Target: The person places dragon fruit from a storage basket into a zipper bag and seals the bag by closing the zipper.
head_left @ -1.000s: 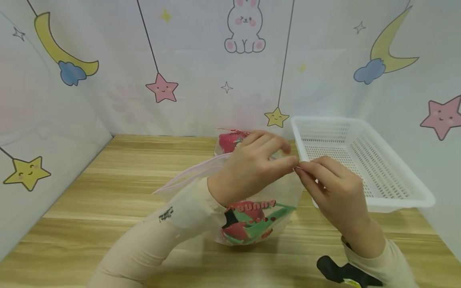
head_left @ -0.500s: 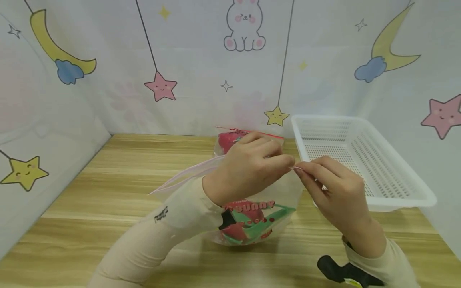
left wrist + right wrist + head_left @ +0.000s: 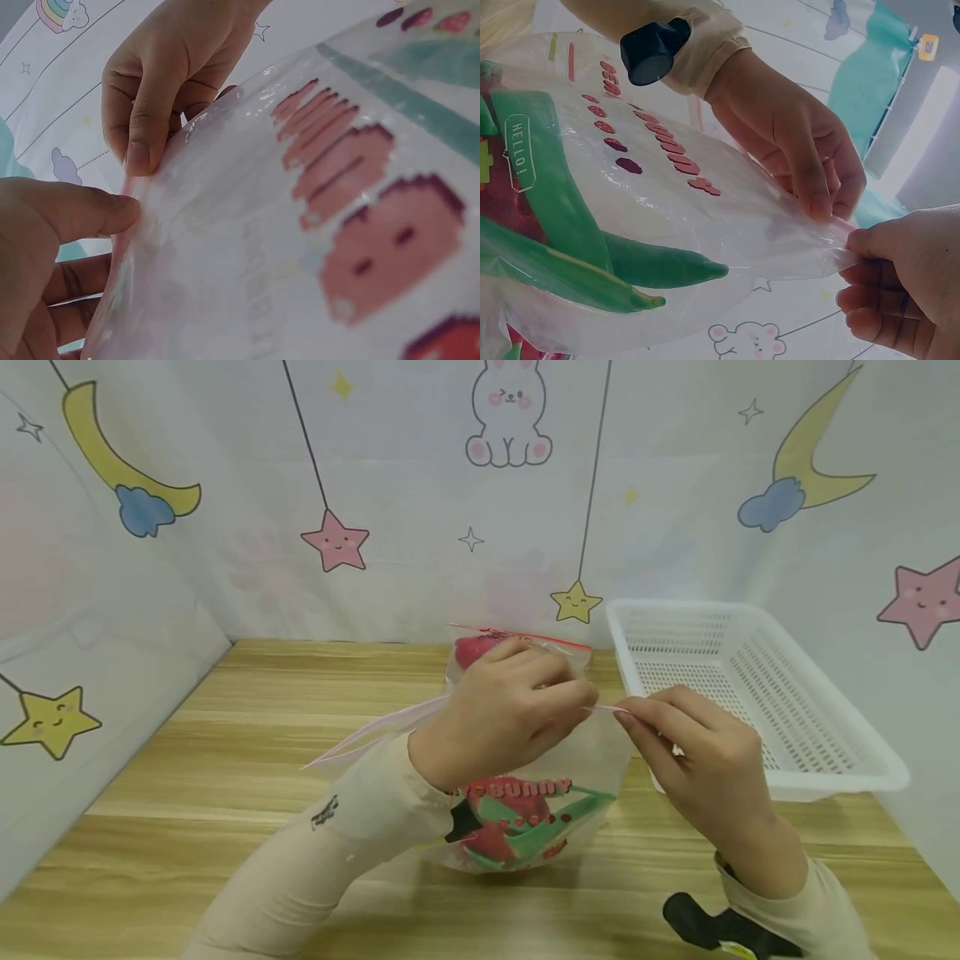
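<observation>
A clear zip bag [image 3: 600, 747] with pink-red lettering stands in the middle of the wooden table. Through its plastic, the right wrist view shows long green pepper-like pieces [image 3: 667, 259] and something red. My left hand [image 3: 510, 697] pinches the bag's pink zip strip [image 3: 127, 196] between thumb and fingers. At the bag's top right corner, my right hand [image 3: 697, 747] pinches the end of that strip. A short stretch of strip runs between the two hands. On the left, the strip's two edges [image 3: 367, 733] stand apart.
Behind my left hand stands a second clear bag [image 3: 579, 662] with a red zip and a red item [image 3: 472, 652] inside. A white perforated basket [image 3: 832, 777] sits at the right. A printed cloth backdrop [image 3: 420, 485] encloses the table's back and sides.
My left hand has slid leftward along the zip strip, widening the gap to my right hand. The right hand stays at the corner. More of the second bag's red zip shows.
</observation>
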